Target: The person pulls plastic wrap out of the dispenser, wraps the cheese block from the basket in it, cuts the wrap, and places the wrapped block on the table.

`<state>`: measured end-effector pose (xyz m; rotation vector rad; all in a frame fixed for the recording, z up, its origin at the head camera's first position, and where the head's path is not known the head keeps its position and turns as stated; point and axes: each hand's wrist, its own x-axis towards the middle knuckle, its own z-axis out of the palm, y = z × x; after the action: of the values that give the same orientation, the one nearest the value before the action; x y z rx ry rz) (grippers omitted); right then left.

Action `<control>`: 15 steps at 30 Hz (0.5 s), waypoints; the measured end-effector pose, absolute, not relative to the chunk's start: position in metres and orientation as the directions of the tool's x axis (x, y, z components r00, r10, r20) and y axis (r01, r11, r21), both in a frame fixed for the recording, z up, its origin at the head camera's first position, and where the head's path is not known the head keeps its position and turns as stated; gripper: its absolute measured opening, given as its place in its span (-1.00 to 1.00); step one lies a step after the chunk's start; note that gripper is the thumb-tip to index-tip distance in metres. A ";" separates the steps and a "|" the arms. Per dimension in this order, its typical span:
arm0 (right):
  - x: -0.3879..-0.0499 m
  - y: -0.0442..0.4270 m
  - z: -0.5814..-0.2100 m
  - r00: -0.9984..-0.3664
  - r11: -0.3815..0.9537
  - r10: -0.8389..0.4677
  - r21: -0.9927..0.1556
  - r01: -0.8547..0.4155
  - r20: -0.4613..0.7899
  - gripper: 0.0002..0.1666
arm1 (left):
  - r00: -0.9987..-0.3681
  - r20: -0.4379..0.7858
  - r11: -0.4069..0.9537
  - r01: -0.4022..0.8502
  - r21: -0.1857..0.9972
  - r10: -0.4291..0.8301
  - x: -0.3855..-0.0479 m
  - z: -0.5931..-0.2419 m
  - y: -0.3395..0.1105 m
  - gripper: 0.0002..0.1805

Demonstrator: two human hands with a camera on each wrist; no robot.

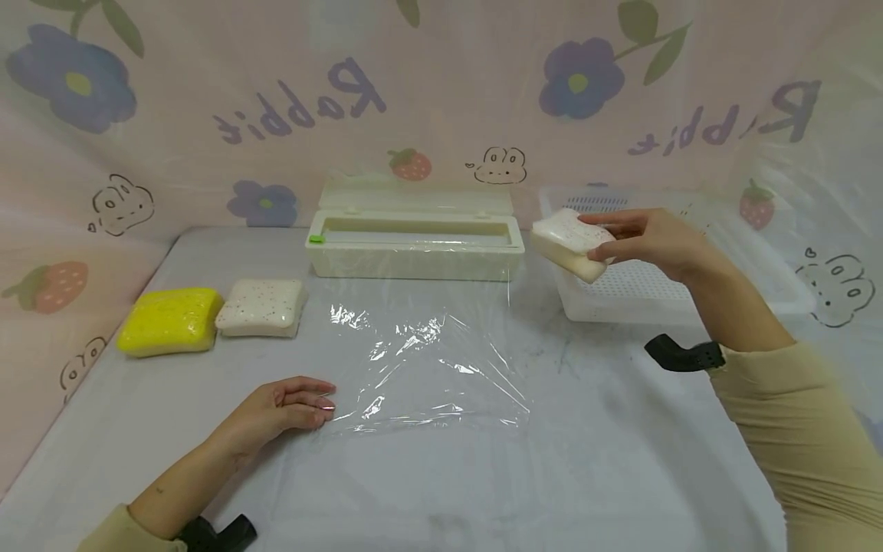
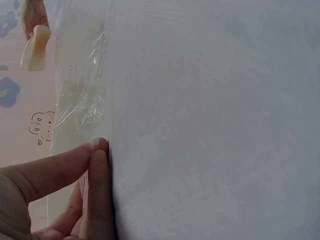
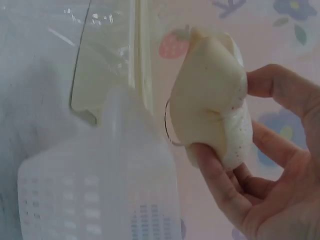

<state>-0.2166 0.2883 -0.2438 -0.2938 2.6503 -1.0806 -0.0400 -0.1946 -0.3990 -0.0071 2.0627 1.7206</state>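
In the head view my right hand (image 1: 665,244) holds a soft cream block with a red-speckled white top (image 1: 569,236), raised over the near left part of a white basket (image 1: 600,310). The right wrist view shows fingers and thumb denting the soft block (image 3: 207,95). My left hand (image 1: 290,410) is low on the table at the near left corner of a sheet of clear cling film (image 1: 421,368). Thumb and fingertip meet on the film's edge in the left wrist view. The film runs out of a pale cling film dispenser (image 1: 417,264) whose lid stands up.
Left of the film lie a white red-speckled block (image 1: 262,308) and a shiny yellow block (image 1: 170,322), side by side. A patterned cloth (image 1: 441,84) hangs behind the white-covered table (image 1: 428,491). The basket has slotted walls and stands at the back right.
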 end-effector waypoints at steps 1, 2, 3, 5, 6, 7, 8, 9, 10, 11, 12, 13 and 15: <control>-0.215 0.284 -0.244 -0.946 0.702 -0.285 -0.705 -0.097 -0.154 -0.24 | -0.898 -0.341 0.222 -0.285 0.932 0.278 -0.040 -0.399 -0.195 -0.37; -0.213 0.279 -0.244 -0.946 0.703 -0.289 -0.704 -0.107 -0.145 -0.24 | -0.898 -0.341 0.223 -0.285 0.932 0.278 -0.040 -0.399 -0.195 -0.37; -0.212 0.275 -0.244 -0.945 0.704 -0.296 -0.700 -0.119 -0.136 -0.24 | -0.898 -0.342 0.224 -0.285 0.932 0.278 -0.040 -0.399 -0.195 -0.37; -0.209 0.266 -0.245 -0.945 0.705 -0.305 -0.694 -0.142 -0.117 -0.26 | -0.897 -0.344 0.226 -0.287 0.931 0.277 -0.040 -0.399 -0.195 -0.37; -0.208 0.263 -0.246 -0.944 0.706 -0.312 -0.691 -0.155 -0.108 -0.26 | -0.897 -0.346 0.226 -0.289 0.930 0.276 -0.040 -0.399 -0.195 -0.37; -0.207 0.259 -0.247 -0.944 0.706 -0.317 -0.688 -0.168 -0.095 -0.27 | -0.896 -0.348 0.227 -0.291 0.929 0.275 -0.040 -0.400 -0.195 -0.37; -0.206 0.256 -0.248 -0.942 0.705 -0.325 -0.685 -0.185 -0.080 -0.28 | -0.896 -0.350 0.230 -0.292 0.928 0.273 -0.040 -0.400 -0.195 -0.37; -0.205 0.253 -0.250 -0.939 0.703 -0.336 -0.682 -0.203 -0.067 -0.28 | -0.896 -0.352 0.233 -0.293 0.927 0.271 -0.040 -0.400 -0.195 -0.37; -0.204 0.250 -0.251 -0.936 0.699 -0.347 -0.680 -0.220 -0.054 -0.28 | -0.896 -0.354 0.235 -0.295 0.926 0.268 -0.040 -0.400 -0.195 -0.37; -0.203 0.248 -0.253 -0.933 0.694 -0.358 -0.680 -0.236 -0.042 -0.28 | -0.896 -0.355 0.238 -0.295 0.925 0.266 -0.040 -0.400 -0.195 -0.37; -0.202 0.245 -0.255 -0.927 0.686 -0.374 -0.682 -0.256 -0.029 -0.28 | -0.896 -0.355 0.239 -0.296 0.925 0.265 -0.040 -0.400 -0.195 -0.37; -0.202 0.243 -0.257 -0.920 0.677 -0.392 -0.683 -0.276 -0.017 -0.28 | -0.897 -0.355 0.240 -0.295 0.925 0.264 -0.041 -0.401 -0.195 -0.37; -0.201 0.238 -0.261 -0.900 0.646 -0.435 -0.698 -0.309 -0.005 -0.28 | -0.897 -0.354 0.238 -0.295 0.925 0.264 -0.041 -0.401 -0.195 -0.37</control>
<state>-0.2006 0.2381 -0.2609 -0.6140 2.6914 -1.0926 -0.0406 -0.1946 -0.4008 -0.0277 2.0771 1.7010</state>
